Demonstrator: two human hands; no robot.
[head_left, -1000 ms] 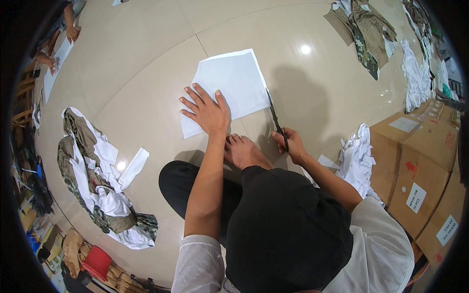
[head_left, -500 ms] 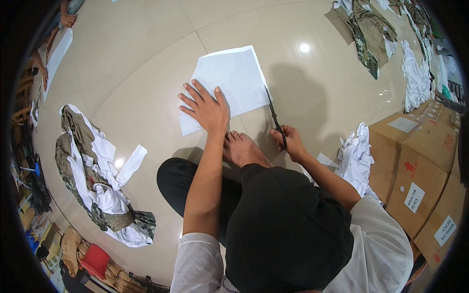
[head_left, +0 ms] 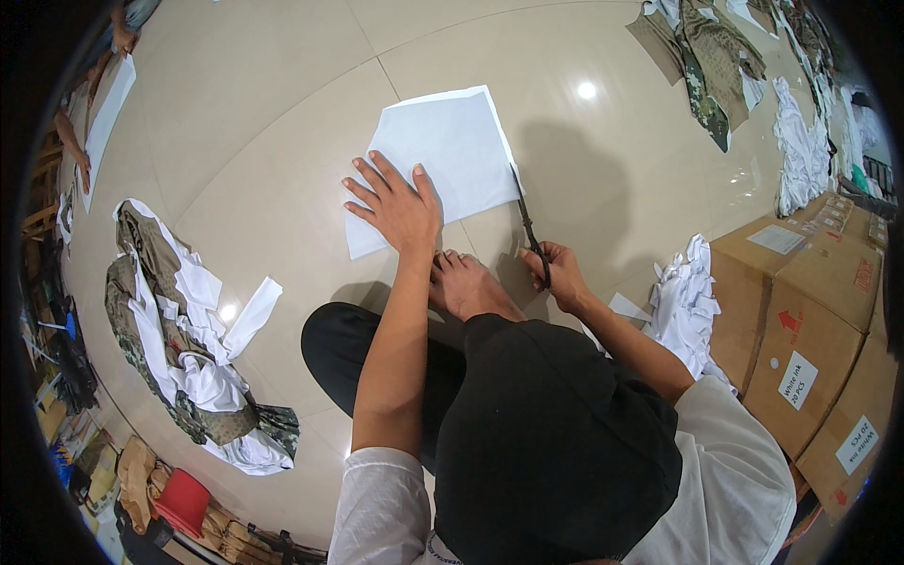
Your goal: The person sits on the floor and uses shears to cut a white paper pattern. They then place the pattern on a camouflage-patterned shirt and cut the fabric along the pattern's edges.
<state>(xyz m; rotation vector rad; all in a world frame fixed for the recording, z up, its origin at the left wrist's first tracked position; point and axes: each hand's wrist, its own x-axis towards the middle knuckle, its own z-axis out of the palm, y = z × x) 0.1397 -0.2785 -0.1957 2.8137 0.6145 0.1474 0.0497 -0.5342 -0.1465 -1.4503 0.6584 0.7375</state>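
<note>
black fabric fills the bottom centre, flanked by the white short sleeves of a person seen from above. a bare foot rests on the shiny beige floor just beyond it. to the right of the foot, the right hand is closed around the handles of dark scissors, which point away from the body. their blades meet the right edge of a white sheet; how far apart the blades are is too small to tell. the sheet lies flat on the floor, in front of the foot. the left hand is palm down on its near left part, fingers spread wide, gripping nothing.

to the left lies a rumpled heap of camouflage and white cloth. to the right, crumpled white fabric sits beside cardboard boxes. farther off, more camouflage clothing lies at upper right, and at upper left another person's hands are near a long white strip.
</note>
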